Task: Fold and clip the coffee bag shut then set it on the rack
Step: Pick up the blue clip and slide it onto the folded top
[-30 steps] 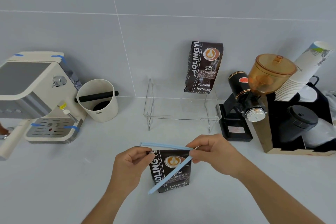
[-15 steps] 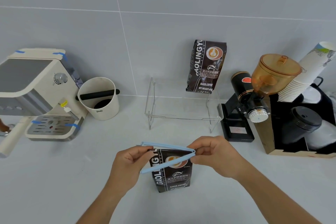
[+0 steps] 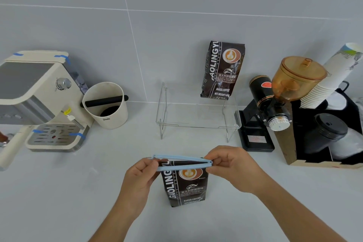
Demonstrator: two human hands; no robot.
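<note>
Pale blue clip (image 3: 182, 163) straddles the folded top of the coffee bag (image 3: 186, 184) standing on the counter, its bars not quite closed; left hand (image 3: 141, 179) and right hand (image 3: 231, 167) pinch its ends. Snapping shut and moving to the rack (image 3: 198, 122) remain

The blue clip's (image 3: 182, 163) lower arm has swung up nearly shut across the coffee bag's (image 3: 185, 184) top.
</note>
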